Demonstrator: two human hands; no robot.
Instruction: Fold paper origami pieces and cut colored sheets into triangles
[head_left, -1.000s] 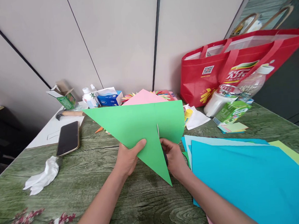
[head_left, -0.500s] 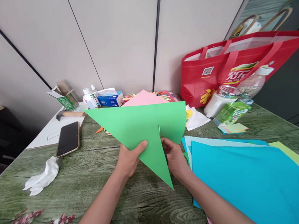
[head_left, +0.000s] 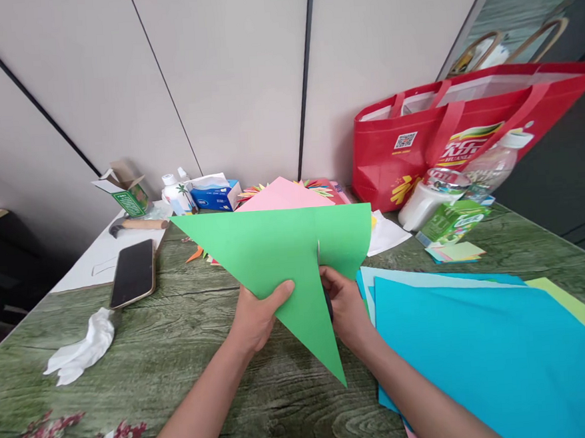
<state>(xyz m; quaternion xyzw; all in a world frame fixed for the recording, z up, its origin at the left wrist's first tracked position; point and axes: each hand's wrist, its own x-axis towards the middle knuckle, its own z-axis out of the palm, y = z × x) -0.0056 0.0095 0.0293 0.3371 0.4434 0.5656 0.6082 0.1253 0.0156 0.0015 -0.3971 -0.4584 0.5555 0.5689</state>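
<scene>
A large green paper sheet is held up over the table, with a long cut running through it from its lower edge. My left hand grips its slanted lower left edge, thumb on the front and fingers behind. My right hand is closed around dark-handled scissors, mostly hidden by the hand and paper. A thin strip of blade shows at the top of the cut. Right of the cut, the paper curls back above my right hand. Behind the sheet, a pink paper point sticks up.
Blue paper sheets lie at the right. Farther back stand a red bag, a white jar and a green carton. At the left are a phone, a hammer, a crumpled tissue and a tissue pack.
The green sheet and both hands have shifted slightly right and down. The visible blade strip has moved with them, and the sheet now covers more of the yellow-capped item behind it.
</scene>
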